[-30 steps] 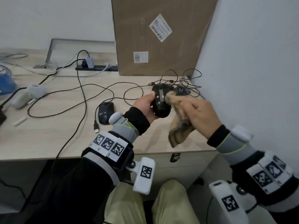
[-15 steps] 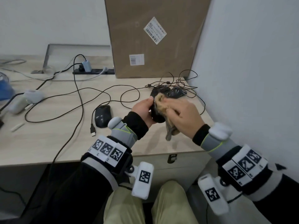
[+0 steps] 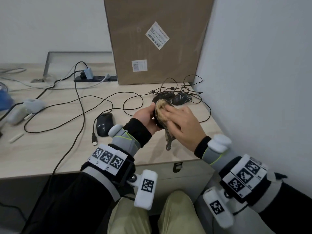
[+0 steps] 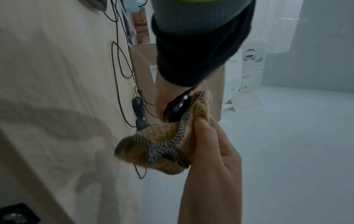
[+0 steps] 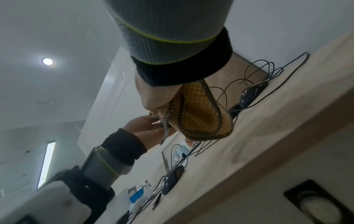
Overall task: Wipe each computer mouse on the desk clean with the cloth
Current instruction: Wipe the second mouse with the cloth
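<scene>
My left hand (image 3: 145,115) grips a black wired mouse (image 4: 177,109) from its left side, raised a little above the desk's front right part. A tan cloth with dark checked stripes (image 3: 161,107) lies over the mouse's top. My right hand (image 3: 182,125) presses the cloth against the mouse, thumb pinching it, and a bunched end (image 4: 162,144) hangs below. The cloth and right hand hide most of the mouse. A dark grey mouse (image 3: 104,124) rests on the desk left of my hands. Another black mouse (image 3: 181,98) lies behind them among tangled cables.
A tall cardboard box (image 3: 152,39) stands at the back of the wooden desk (image 3: 50,149). A wall (image 3: 253,81) closes the right side. Loose cables and a USB plug (image 3: 94,141) cross the desk, with a power strip (image 3: 96,79) behind and white devices (image 3: 32,105) far left.
My right hand has carried the cloth from the mouse's right edge across its top, and its fingers have flattened over it. The left hand keeps holding the mouse in about the same place.
</scene>
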Tool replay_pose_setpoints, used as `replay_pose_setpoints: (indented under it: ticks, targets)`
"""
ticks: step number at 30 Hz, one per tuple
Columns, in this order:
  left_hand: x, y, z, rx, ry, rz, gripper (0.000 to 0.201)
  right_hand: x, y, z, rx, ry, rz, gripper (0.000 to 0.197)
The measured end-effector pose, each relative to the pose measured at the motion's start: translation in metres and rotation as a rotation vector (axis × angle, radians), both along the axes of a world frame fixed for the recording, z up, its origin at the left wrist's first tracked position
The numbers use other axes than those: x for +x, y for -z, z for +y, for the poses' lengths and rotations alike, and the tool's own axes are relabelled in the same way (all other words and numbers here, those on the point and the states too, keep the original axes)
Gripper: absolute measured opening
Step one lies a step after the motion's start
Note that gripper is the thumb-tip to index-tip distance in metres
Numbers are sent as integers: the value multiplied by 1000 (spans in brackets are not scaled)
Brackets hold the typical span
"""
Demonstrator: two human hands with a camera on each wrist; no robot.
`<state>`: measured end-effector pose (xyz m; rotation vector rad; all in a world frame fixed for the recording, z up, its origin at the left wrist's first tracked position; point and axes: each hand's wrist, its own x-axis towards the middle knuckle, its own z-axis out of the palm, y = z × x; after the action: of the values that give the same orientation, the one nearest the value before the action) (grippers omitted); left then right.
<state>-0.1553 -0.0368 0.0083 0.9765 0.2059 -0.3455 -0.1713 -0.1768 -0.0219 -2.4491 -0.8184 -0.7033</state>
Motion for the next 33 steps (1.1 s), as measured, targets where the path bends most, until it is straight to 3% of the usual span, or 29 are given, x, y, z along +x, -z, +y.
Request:
replay_pose_setpoints:
  ticks: [4, 8, 13, 20, 24, 29, 33]
  targets:
    - [-5, 9, 0, 78, -7, -55, 28, -12, 1, -7, 115, -34, -40, 36]
    - [-8, 9, -3, 141, -14, -125, 26, -9, -14, -9, 305, 96, -74, 39]
    - [-10, 9, -7, 150, 38, -155, 23, 17, -28, -5, 116, 145, 66, 39]
    - [-14, 13, -8, 137, 11, -123, 24, 0, -12, -2, 37, 127, 40, 43]
    - [-15, 12, -15, 186, 66, -126, 20, 15, -22, -5, 85, 202, 137, 44]
    - [-10, 13, -13, 153, 61, -117, 24, 1, -19, -7, 28, 167, 84, 39]
    - [-11, 11, -14, 182, 62, -124, 22, 6, -30, -8, 175, 147, 152, 38]
